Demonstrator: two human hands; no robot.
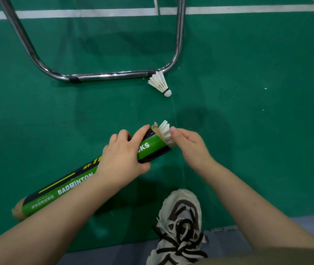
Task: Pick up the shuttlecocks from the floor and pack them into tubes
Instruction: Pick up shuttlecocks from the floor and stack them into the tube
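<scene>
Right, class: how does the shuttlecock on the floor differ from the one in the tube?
The floor shuttlecock lies on its side, cork showing; the tube shuttlecock shows only feathers, poking from the tube. The floor one is untouched; the right hand holds the tube one, while the left hand grips the tube. Both have white feathers.

We hold the tube slantwise before us, its closed end low at our left and its mouth up near the middle, with our left hand wrapped round it just behind that mouth. A shuttlecock sits feathers-out in the mouth (its cork end hidden inside), and our right hand is just to its right, fingertips at the feathers. Farther ahead a second shuttlecock lies on the floor just beside the right corner of a bent metal frame, a court line runs behind that, and our shoe stands nearest us, below the right hand.
</scene>
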